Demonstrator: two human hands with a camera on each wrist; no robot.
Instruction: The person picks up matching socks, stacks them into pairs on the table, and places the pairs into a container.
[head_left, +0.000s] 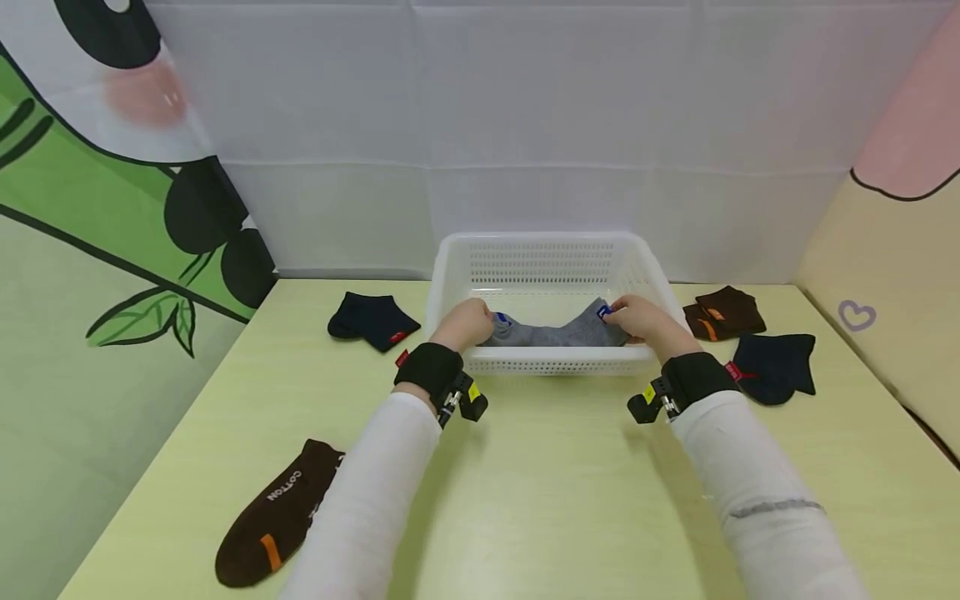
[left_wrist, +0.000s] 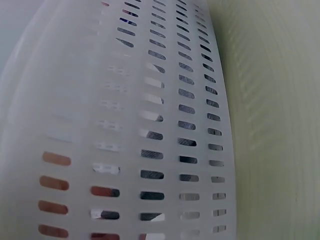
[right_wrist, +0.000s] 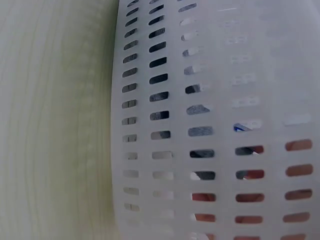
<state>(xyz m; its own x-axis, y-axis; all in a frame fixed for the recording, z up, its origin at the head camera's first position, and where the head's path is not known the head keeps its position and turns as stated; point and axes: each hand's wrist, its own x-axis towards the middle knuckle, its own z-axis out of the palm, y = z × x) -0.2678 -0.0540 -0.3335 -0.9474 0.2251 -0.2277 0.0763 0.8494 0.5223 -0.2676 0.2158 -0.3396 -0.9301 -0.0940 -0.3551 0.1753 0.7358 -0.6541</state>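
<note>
Inside the white slotted basket [head_left: 555, 361] lie grey socks [head_left: 558, 336] with blue labels, spread from side to side behind the front wall. My left hand [head_left: 467, 323] pinches the left end, beside a blue label. At the right end, my right hand [head_left: 647, 322] grips the fabric by the other label. Both hands reach over the front rim, so the lower part of the socks is hidden in the head view. In the left wrist view the basket wall [left_wrist: 75, 95] fills most of the picture, with grey fabric and skin showing through slots. The right wrist view shows the same wall [right_wrist: 295, 65].
A dark navy pair of socks [head_left: 371, 319] lies left of the basket. Brown socks [head_left: 726, 312] and another navy pair [head_left: 776, 367] are at the right. Nearer, a brown pair lettered COTTON [head_left: 270, 521] lies by my left sleeve. A printed cloth wall stands behind the table.
</note>
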